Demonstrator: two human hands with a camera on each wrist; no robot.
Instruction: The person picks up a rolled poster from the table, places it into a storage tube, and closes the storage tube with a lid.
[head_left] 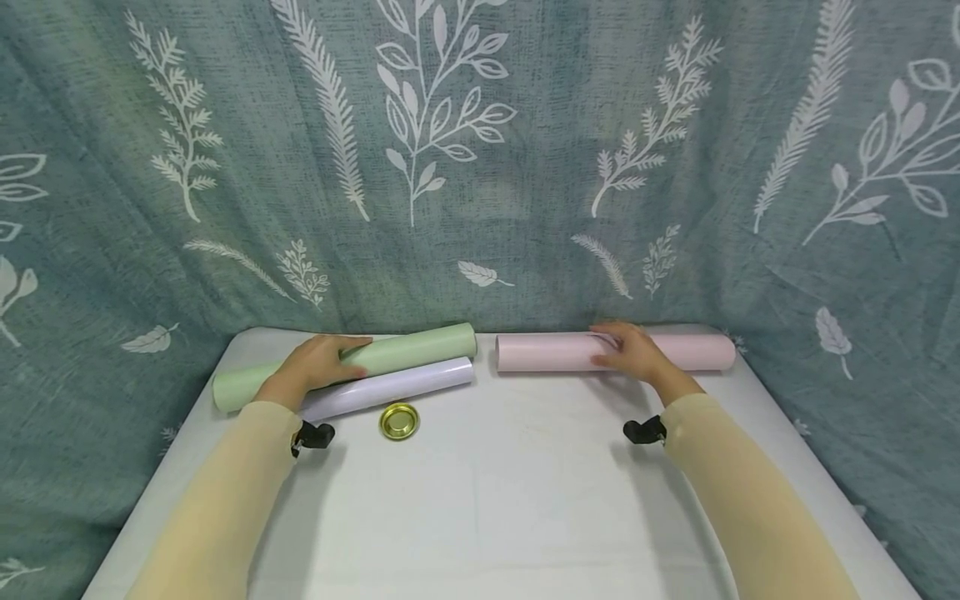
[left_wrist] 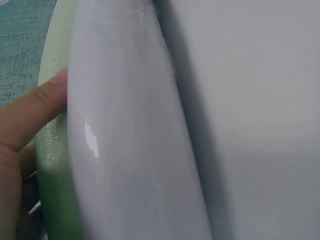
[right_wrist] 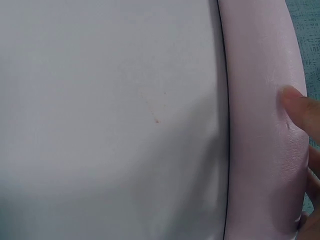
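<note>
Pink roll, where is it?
In the head view, the pink roll lies right of centre, near the far edge of the table, held by the right grip, with the green roll to its left.

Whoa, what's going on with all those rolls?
A person is holding two rolls lying near the back of a white table. The left hand grips the green roll, and the right hand grips the pink roll. A shiny pale purple roll lies beside the green one, on the side nearer the person. Just in front of that sits a little round gold dish.
</note>
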